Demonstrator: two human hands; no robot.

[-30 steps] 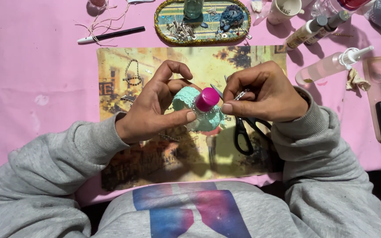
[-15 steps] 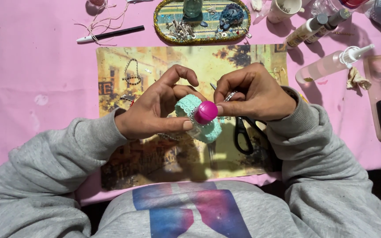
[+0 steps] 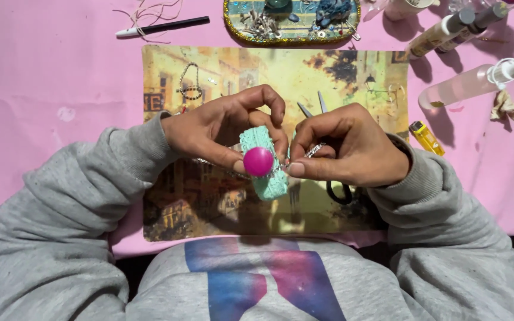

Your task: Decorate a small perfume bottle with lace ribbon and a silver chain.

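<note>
Head view, looking straight down: we see two bare hands in grey sweatshirt sleeves meeting over a printed picture mat (image 3: 340, 77) that lies on a pink-covered bench (image 3: 49, 83).

Our left hand (image 3: 221, 128) holds a small bottle wrapped in mint-green yarn (image 3: 264, 160), with a round magenta cap (image 3: 259, 161) pointing up at the camera. The thumb presses just beside the cap and the forefinger arches over the top of the bottle, so this grip is clamped on the bottle. The bottle sits at the middle of the mat, raised in the hands.

Our right hand (image 3: 352, 148) pinches a thin silver chain (image 3: 313, 151) between thumb and forefinger, right beside the cap; this grip is closed on the chain. The chain seems to run on to the left behind the bottle, but we cannot tell how far it wraps.

Scissors (image 3: 322, 113) lie on the mat under the right hand, blade tips showing above it and a dark handle loop below. A beaded chain (image 3: 190, 83) rests on the mat's upper left. A yellow lighter (image 3: 426, 138) lies just off the mat's right edge.

Along the far edge of the bench we see a black-and-white pen (image 3: 162, 27), an oval tray of small trinkets (image 3: 233, 24), two tube-shaped bottles (image 3: 447, 30), and a clear spray bottle (image 3: 477, 83) lying on its side.
</note>
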